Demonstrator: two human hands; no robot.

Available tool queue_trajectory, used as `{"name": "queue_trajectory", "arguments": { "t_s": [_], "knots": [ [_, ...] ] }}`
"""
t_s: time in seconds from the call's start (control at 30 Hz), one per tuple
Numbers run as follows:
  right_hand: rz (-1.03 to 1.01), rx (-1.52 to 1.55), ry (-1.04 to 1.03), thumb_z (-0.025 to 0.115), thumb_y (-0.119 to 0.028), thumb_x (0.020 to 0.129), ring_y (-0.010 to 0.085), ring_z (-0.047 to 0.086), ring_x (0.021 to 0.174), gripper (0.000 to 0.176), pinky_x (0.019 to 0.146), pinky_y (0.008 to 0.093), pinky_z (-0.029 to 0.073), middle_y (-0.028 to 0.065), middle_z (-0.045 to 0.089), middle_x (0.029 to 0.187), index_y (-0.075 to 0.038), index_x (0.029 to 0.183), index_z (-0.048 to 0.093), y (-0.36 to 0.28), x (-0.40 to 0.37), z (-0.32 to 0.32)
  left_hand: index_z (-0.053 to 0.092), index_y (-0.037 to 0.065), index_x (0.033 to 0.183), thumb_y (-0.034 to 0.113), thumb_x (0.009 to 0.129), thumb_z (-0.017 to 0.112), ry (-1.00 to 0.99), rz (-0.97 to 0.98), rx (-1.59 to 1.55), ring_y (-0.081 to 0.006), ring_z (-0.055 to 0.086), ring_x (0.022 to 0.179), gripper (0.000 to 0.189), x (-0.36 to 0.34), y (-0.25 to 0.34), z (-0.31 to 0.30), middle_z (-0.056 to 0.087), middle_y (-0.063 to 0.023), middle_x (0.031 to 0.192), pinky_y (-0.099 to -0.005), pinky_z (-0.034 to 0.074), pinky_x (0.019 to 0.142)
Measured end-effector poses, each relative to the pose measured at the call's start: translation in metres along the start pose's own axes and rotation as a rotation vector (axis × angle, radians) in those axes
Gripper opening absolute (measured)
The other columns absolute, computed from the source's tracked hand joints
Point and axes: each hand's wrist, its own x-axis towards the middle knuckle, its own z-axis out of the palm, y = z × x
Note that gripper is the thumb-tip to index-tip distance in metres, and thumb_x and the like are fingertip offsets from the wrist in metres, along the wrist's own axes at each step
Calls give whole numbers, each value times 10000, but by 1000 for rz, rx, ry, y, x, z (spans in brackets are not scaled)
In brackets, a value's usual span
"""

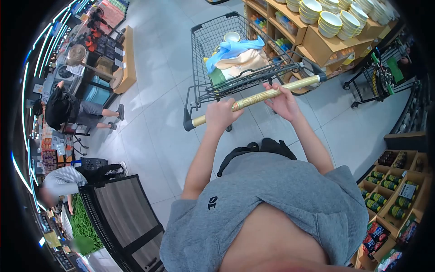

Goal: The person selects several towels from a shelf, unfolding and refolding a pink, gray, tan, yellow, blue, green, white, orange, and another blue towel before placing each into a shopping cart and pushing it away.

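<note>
A black wire shopping cart (199,50) stands in front of me, with a yellow-gold handle bar (301,83) across its near side. My left hand (221,114) is wrapped over the left part of the bar. Farther right, my right hand (283,103) holds the bar from below, its fingers curled up around it. Inside the cart lie blue, cream and green cloth-like items (238,56). A white bowl (232,36) sits behind them, near the far end of the basket.
Wooden shelves with stacked bowls (330,23) stand at the upper right, beside the cart. Another cart (371,81) is at the right. Jar shelves (398,181) fill the lower right. Two people (61,109) are by the left displays, near a dark-framed stand (124,217).
</note>
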Motion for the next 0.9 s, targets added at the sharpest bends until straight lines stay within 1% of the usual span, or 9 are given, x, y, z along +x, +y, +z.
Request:
{"name": "queue_trajectory", "arguments": {
  "t_s": [0.2, 0.43, 0.53, 0.63, 0.7, 0.77, 0.8, 0.83, 0.9],
  "knots": [
    [64, -34, -43, 558, -304, 915, 132, 457, 1190, 146, 990, 365, 400, 25, 466, 1300, -176, 978, 527, 11, -50, 0, 578, 118, 661, 447, 666, 742, 9, -9, 53, -266, 598, 471, 368, -49, 32, -8, 581, -66, 524, -376, 463, 447],
    [79, -26, -25, 579, -313, 901, 138, 461, 1191, 176, 1003, 367, 369, 54, 489, 1294, -164, 989, 547, 13, -109, 8, 559, 116, 662, 422, 666, 743, -1, -31, 24, -248, 598, 471, 357, -94, 81, -8, 584, -57, 537, -370, 460, 447],
    [28, -39, -39, 586, -314, 897, 145, 473, 1176, 186, 998, 359, 368, 63, 516, 1247, -154, 984, 549, 9, -125, 2, 644, 119, 781, 453, 706, 716, -60, -64, 3, -255, 610, 484, 350, -101, 107, -14, 609, -62, 557, -371, 478, 471],
    [-54, 3, -50, 583, -315, 898, 157, 491, 1144, 202, 987, 349, 373, 74, 538, 1200, -135, 985, 548, 8, -149, -13, 698, 110, 981, 323, 795, 694, -205, -175, -449, -218, 680, 705, 283, -106, 141, -48, 696, -93, 786, -332, 521, 632],
    [-124, 54, -32, 576, -316, 906, 164, 510, 1106, 213, 978, 339, 378, 81, 553, 1163, -121, 985, 546, 6, -165, -29, 685, 88, 1059, 239, 834, 673, -5, -7, -748, -203, 670, 844, 272, -107, 148, -47, 698, -95, 916, -315, 509, 744],
    [-195, 46, 60, 534, -335, 932, 158, 517, 1068, 257, 963, 333, 370, 94, 565, 1142, -97, 1028, 548, -6, -182, -30, 679, 65, 1085, 163, 858, 654, 36, 45, -956, -189, 652, 939, 248, -109, 148, -55, 692, -92, 1003, -306, 492, 823],
    [-232, 47, 114, 513, -345, 946, 155, 520, 1049, 282, 956, 329, 367, 101, 571, 1131, -85, 1049, 549, -7, -191, -25, 679, 52, 1071, 129, 863, 647, -44, -1, -1017, -183, 638, 964, 224, -112, 146, -65, 685, -88, 1025, -304, 482, 845],
    [-259, -74, 245, 500, -348, 956, 153, 526, 1035, 299, 942, 324, 376, 100, 575, 1120, -81, 1085, 533, -8, -201, -10, 680, 40, 1057, 95, 868, 639, -125, -45, -1078, -178, 625, 989, 201, -116, 139, -72, 678, -84, 1048, -303, 471, 868],
    [-312, -311, 515, 474, -356, 977, 149, 537, 1008, 336, 913, 313, 394, 97, 584, 1097, -73, 1157, 501, -7, -227, 26, 685, 29, 1013, 95, 855, 655, -102, -5, -1065, -180, 648, 907, 174, -124, 124, -72, 695, -81, 960, -296, 488, 818]
  ]
}}
